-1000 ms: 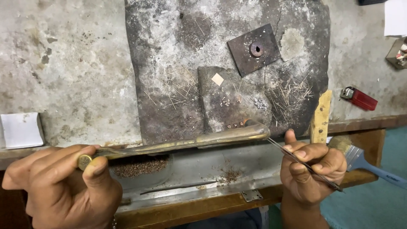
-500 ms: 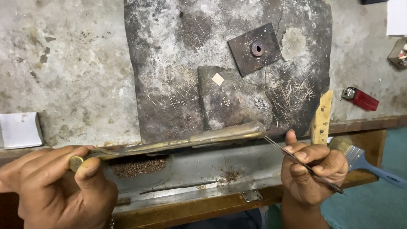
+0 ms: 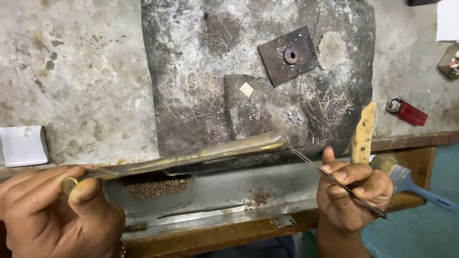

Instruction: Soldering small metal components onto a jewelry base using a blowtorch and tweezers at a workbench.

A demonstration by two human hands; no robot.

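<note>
Grey pitted bench [image 3: 71, 71]; left hand [image 3: 57, 215] grips brass blowpipe [image 3: 201, 155], right hand [image 3: 354, 191] pinches tweezers [image 3: 334, 179].

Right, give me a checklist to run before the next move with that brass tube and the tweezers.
1. Left hand grips brass tube at its near end: ok.
2. Right hand pinches tweezers: ok.
3. Tweezer tips reach the tube's far end: ok, they appear to meet there.
4. Anything held in the tips: cannot tell, too small.
5. Metal tray lies under the work to catch filings: ok.
6. Red lighter and blue-handled brush stand apart from both hands: ok.
</note>
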